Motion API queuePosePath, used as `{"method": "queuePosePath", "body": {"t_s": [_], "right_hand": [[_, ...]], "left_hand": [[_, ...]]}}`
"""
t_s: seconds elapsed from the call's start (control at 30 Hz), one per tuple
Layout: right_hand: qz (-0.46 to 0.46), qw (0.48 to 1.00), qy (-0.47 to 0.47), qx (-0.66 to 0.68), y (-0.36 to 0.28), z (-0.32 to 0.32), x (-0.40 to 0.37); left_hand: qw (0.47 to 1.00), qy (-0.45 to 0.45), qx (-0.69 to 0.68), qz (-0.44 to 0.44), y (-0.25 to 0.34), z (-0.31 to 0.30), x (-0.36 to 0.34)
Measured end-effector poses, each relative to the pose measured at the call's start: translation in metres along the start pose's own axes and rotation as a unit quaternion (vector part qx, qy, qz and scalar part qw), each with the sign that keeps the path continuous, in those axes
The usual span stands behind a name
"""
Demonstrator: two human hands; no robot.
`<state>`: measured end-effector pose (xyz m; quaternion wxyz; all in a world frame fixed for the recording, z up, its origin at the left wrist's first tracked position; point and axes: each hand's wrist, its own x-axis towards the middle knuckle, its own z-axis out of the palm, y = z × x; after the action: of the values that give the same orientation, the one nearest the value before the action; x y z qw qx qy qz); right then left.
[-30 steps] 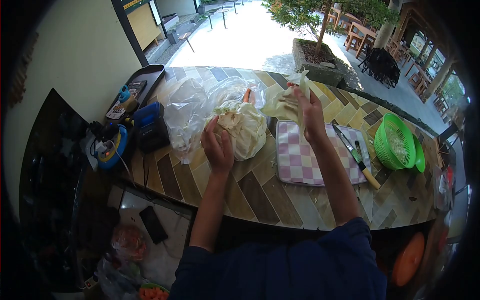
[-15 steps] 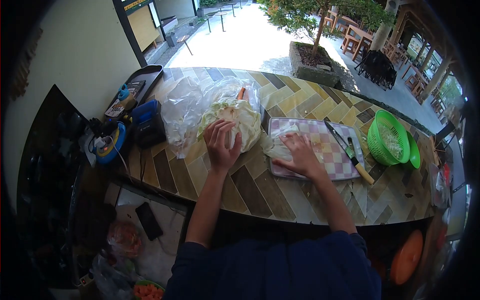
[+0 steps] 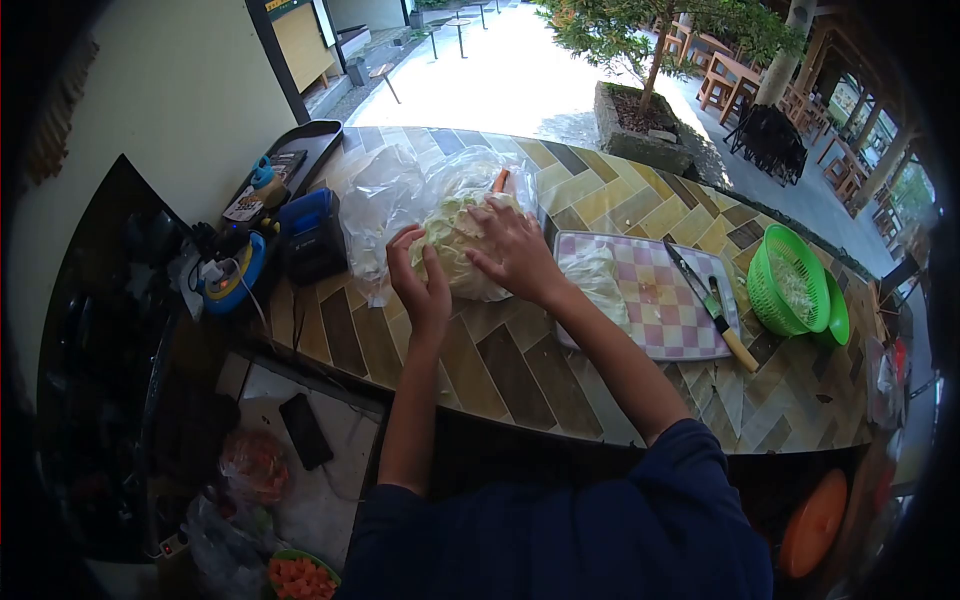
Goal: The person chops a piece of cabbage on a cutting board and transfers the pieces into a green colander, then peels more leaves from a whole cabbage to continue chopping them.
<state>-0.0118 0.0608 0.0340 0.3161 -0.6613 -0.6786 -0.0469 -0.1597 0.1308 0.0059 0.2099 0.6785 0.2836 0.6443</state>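
Note:
A pale green cabbage [image 3: 455,228] rests on the tiled counter, in front of clear plastic bags. My left hand [image 3: 420,283] is cupped against its left side, thumb apart from the curved fingers. Across the cabbage's upper right lies my right hand [image 3: 520,252], its fingers spread. Just right of it, loose cabbage leaves [image 3: 594,278] lie on the left part of a pink-and-white checkered cutting board [image 3: 660,300]. A knife [image 3: 703,296] with a light handle rests on the board's right side, handle end past the edge. Beside the blade is a small dark-handled tool [image 3: 714,290].
Right of the board stands a green basket [image 3: 775,285] with shredded cabbage, overlapping a green bowl [image 3: 838,312]. A carrot [image 3: 500,180] shows behind the cabbage. At left are a black box [image 3: 312,240] and dark tray [image 3: 310,140]. Below lie a phone [image 3: 305,430] and diced orange pieces [image 3: 300,580].
My right hand has left the leaves on the cutting board and moved left onto the cabbage. My left hand stays at the cabbage's left side. The view has shifted slightly.

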Motion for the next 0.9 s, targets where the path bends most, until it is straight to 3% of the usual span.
{"method": "queuePosePath", "body": {"t_s": [0.07, 0.17, 0.37, 0.47, 0.57, 0.87, 0.9], "right_hand": [[0.010, 0.998, 0.027, 0.059, 0.010, -0.003, -0.011], [0.020, 0.990, 0.064, 0.124, 0.022, 0.000, -0.022], [0.030, 0.987, 0.090, 0.126, 0.022, 0.003, -0.024], [0.040, 0.987, 0.098, 0.123, 0.020, 0.006, -0.026], [0.045, 0.985, 0.101, 0.130, 0.019, 0.006, -0.026], [0.056, 0.981, 0.114, 0.143, 0.018, 0.007, -0.030], [0.062, 0.981, 0.115, 0.144, 0.017, 0.007, -0.030]], "left_hand": [[0.997, 0.001, 0.060, -0.040, -0.019, -0.007, 0.004], [0.964, -0.163, -0.027, -0.210, -0.028, -0.013, 0.009], [0.942, -0.206, -0.008, -0.267, -0.034, -0.004, 0.020], [0.954, -0.193, -0.010, -0.229, -0.052, -0.001, 0.017], [0.941, -0.189, -0.049, -0.277, -0.038, -0.005, 0.021], [0.979, -0.028, -0.036, -0.197, -0.048, 0.012, 0.016], [0.972, -0.036, -0.053, -0.224, -0.050, 0.014, 0.018]]}}
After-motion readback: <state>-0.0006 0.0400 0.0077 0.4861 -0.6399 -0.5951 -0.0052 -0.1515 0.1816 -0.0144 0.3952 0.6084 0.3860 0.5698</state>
